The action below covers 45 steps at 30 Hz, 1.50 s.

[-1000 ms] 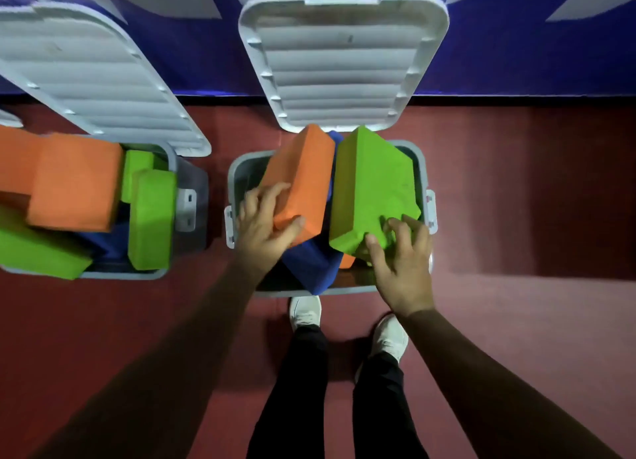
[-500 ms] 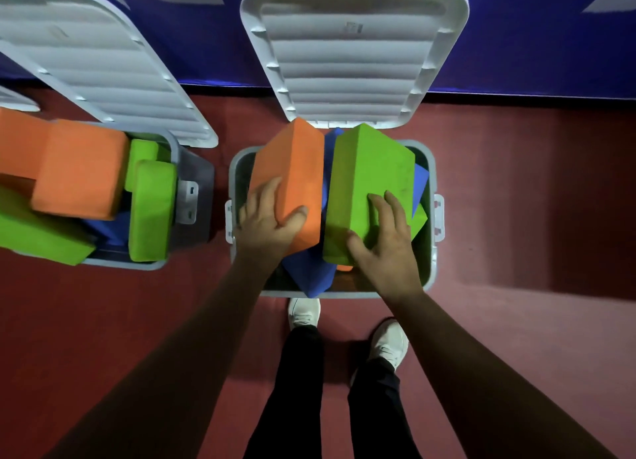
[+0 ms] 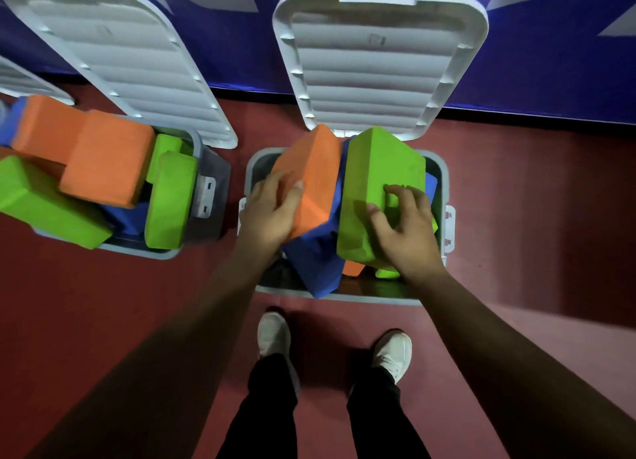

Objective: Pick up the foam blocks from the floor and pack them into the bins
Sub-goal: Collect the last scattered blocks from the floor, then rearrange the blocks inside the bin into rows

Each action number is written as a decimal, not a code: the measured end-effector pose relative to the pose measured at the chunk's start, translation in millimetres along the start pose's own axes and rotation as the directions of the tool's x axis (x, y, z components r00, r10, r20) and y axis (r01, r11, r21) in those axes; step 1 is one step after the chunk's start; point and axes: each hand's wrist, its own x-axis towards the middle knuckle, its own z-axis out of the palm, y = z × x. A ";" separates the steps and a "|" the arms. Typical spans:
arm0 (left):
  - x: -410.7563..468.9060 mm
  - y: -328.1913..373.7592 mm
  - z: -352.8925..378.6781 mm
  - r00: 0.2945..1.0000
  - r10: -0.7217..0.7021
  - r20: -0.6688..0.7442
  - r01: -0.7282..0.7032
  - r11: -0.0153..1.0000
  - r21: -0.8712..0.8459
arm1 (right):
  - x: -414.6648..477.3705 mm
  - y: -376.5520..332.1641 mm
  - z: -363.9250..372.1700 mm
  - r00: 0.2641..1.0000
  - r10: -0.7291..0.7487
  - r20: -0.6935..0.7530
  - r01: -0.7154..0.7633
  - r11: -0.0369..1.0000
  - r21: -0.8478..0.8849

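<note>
Left hand (image 3: 270, 216) grips orange foam block (image 3: 311, 173), right hand (image 3: 407, 233) holds green foam block (image 3: 377, 169), both over gray bin (image 3: 444, 180).

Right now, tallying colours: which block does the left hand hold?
The orange block, gripped by the left hand; the right hand holds the green block.

In my bin (image 3: 344, 298), the orange block (image 3: 316, 169) at 11 o'clock, green block (image 3: 382, 169) at 1 and blue block (image 3: 316, 266) wedged between leave gaps only at the near corners, 5 and 7. The lid (image 3: 375, 66) blocks 12.
</note>
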 end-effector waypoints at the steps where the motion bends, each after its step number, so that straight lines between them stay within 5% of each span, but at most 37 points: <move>1: 2.7 -2.2 -1.2 1.000 0.011 0.006 -0.011 1.000 -0.010 | -0.3 -2.8 1.0 1.000 -0.013 -0.013 0.012 1.000 -0.020; 13: 35.9 -45.9 -27.2 0.955 0.174 0.242 -0.175 0.984 -0.020 | -35.1 -86.4 47.3 0.945 -0.301 -0.128 0.255 0.924 -0.286; 18: 58.6 -81.5 -40.4 0.953 0.185 0.238 -0.188 0.982 -0.009 | -27.9 -107.4 98.7 0.943 -0.277 -0.187 0.206 0.922 -0.329; 24: 70.1 -111.0 -14.7 0.962 -0.069 0.264 0.099 0.990 -0.102 | -6.1 -82.2 140.5 0.919 -0.309 -0.246 0.181 0.883 -0.434; 27: 73.2 -115.7 -1.3 0.900 -0.191 0.393 0.333 0.883 -0.333 | 10.3 -69.8 150.0 0.910 -0.285 -0.301 0.162 0.913 -0.375; 32: 75.9 -123.0 14.1 0.843 -0.110 0.526 0.422 0.742 -0.522 | 20.2 -55.9 163.2 0.862 -0.362 -0.355 0.207 0.890 -0.406; 38: 58.7 -124.2 16.9 0.899 -0.024 0.437 0.403 0.432 -0.807 | 3.5 -56.0 168.4 0.819 -0.408 -0.403 0.264 0.892 -0.367; 45: 52.4 -108.4 -13.9 0.970 0.198 0.143 0.062 0.364 -0.929 | -28.9 -82.0 128.6 0.731 -0.353 -0.584 0.358 0.927 -0.113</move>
